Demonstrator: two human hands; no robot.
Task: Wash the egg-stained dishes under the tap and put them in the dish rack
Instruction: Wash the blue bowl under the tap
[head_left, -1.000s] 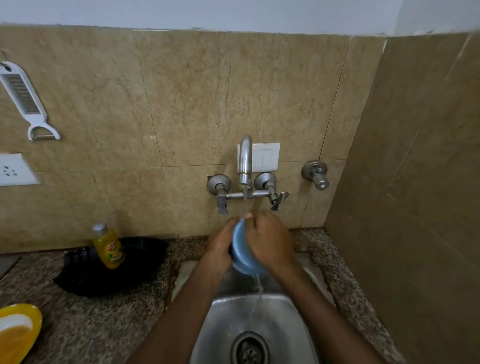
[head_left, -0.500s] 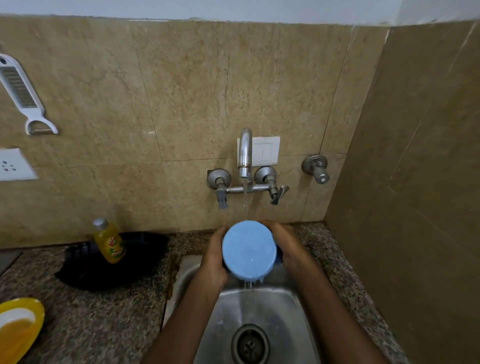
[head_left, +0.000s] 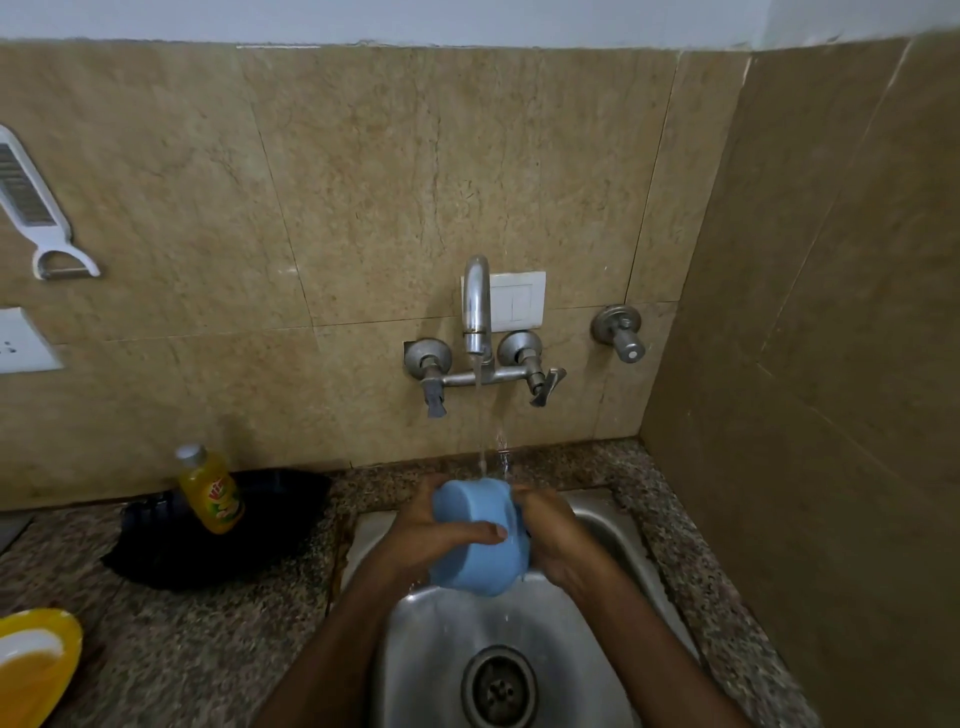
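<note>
Over the steel sink (head_left: 587, 649), lower ctr of the frame, I had the blue bowl (head_left: 475, 545) up btwn both hands, clear of the basin and right under the tap (head_left: 477, 306). Bowl lay on its side, mouth turned to the right as far as I could tell. My left hand (head_left: 415, 540) gripped it from the left: thumb (head_left: 480, 531) stretched across the bowl's near wall, other fingers round the back, out of sight. My right hand (head_left: 553, 540) was clamped on the bowl's right edge, fingers curled in twd the rim. Tips were hidden, so I couldn't tell if they were inside. Water (head_left: 480, 415) ran in a thin stream from the spout, hit the bowl's top edge w/ some splash, and dripped off the btm into the sink above the drain (head_left: 498, 686).

Left of the sink, on the speckled granite counter (head_left: 208, 649), a yellow dish-soap bottle (head_left: 210, 491) stood tilted, in or just in front of a black tray (head_left: 280, 525); couldn't tell which. Lower left corner: yellow plate (head_left: 60, 631), partly cut off, w/ smth white on it. Upper left edge: white peeler-grater (head_left: 31, 202) hanging on the tan tile wall (head_left: 415, 182), white socket (head_left: 21, 340) below it. Behind the spout, ctr frame, was a white switch plate (head_left: 517, 301). To its right, a separate metal valve (head_left: 618, 332) on the wall.
</note>
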